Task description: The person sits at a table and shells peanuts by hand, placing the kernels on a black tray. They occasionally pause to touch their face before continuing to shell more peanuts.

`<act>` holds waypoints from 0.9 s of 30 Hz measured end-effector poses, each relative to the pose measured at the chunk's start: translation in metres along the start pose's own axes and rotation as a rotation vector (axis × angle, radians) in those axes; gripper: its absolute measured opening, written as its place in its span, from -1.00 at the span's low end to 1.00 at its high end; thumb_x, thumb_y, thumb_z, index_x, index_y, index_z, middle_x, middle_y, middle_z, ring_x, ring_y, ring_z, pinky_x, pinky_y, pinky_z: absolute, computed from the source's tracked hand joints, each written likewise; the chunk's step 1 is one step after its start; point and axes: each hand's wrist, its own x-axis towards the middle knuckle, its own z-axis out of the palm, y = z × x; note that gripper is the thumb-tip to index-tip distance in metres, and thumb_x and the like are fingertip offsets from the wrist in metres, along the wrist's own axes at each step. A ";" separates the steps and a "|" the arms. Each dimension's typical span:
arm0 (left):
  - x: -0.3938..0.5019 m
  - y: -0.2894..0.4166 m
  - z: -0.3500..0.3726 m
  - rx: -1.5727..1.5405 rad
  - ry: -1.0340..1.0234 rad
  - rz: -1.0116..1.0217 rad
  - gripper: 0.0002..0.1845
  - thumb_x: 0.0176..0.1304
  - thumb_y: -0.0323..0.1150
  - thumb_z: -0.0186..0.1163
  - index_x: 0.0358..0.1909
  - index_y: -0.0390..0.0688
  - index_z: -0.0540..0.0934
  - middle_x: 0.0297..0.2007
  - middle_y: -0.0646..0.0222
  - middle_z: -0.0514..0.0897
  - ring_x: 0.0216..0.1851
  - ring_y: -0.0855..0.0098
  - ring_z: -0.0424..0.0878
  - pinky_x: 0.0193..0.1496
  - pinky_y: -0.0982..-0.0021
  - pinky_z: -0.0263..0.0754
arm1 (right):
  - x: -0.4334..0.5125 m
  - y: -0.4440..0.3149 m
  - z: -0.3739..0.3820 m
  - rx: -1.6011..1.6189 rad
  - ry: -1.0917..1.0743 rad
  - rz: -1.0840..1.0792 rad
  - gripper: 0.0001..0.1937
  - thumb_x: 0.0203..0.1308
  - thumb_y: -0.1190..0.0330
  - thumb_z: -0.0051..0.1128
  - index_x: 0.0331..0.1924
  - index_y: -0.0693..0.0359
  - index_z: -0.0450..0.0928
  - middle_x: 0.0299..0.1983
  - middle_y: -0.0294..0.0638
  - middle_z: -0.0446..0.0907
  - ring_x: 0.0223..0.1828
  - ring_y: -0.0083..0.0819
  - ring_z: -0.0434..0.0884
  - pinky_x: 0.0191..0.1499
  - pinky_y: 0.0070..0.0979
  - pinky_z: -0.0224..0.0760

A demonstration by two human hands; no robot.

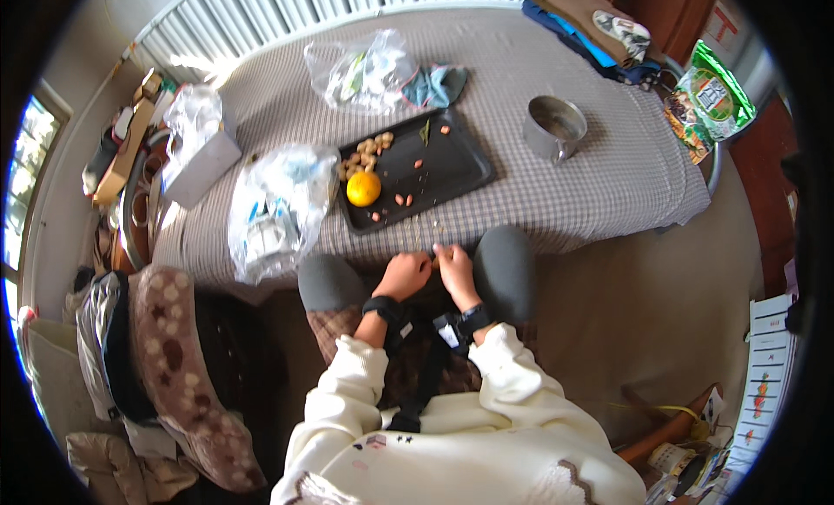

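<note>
My left hand (405,274) and my right hand (454,270) are close together between my knees, just off the near edge of the bed. Fingers of both are curled around something small and brownish between them, too small to name. Beyond them a black tray (449,173) lies on the checked cloth. On its left side are an orange citrus fruit (363,189) and a pile of unshelled peanuts (368,150). Several reddish peanut kernels (399,199) and a green leaf (425,133) are scattered on the tray. Small crumbs lie on the cloth near my fingers.
Clear plastic bags (280,205) with packets lie left of the tray and behind it, beside a teal cloth (435,86). A metal cup (555,127) stands to the right. Folded clothes (589,33) and a green snack bag (717,98) are at the far right, a box (203,169) at left.
</note>
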 end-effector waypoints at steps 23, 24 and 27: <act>0.007 0.001 -0.006 -0.741 0.268 -0.166 -0.86 0.05 -0.42 0.06 -0.45 -0.31 0.48 -0.53 0.41 0.52 -0.50 0.62 0.44 -0.43 0.62 0.31 | 0.002 -0.022 -0.007 0.688 -0.200 0.199 -0.78 0.13 0.23 -0.13 -0.48 0.20 0.38 -0.75 -0.45 0.26 -0.78 -0.74 0.19 -0.72 -0.79 0.04; 0.006 0.003 -0.008 -0.725 0.255 -0.129 -0.87 0.04 -0.44 0.07 -0.44 -0.31 0.49 -0.52 0.40 0.53 -0.49 0.62 0.44 -0.43 0.61 0.31 | 0.001 -0.022 -0.007 0.686 -0.191 0.213 -0.78 0.13 0.23 -0.13 -0.49 0.19 0.38 -0.76 -0.45 0.25 -0.79 -0.73 0.18 -0.73 -0.79 0.03; 0.004 0.005 -0.013 -0.534 0.247 -0.062 -0.86 -0.05 -0.45 0.10 -0.42 -0.31 0.50 -0.49 0.32 0.56 -0.49 0.51 0.48 -0.42 0.54 0.34 | 0.001 -0.025 -0.009 0.682 -0.185 0.238 -0.75 0.11 0.21 -0.09 -0.58 0.16 0.34 -0.79 -0.45 0.24 -0.80 -0.73 0.18 -0.76 -0.78 0.02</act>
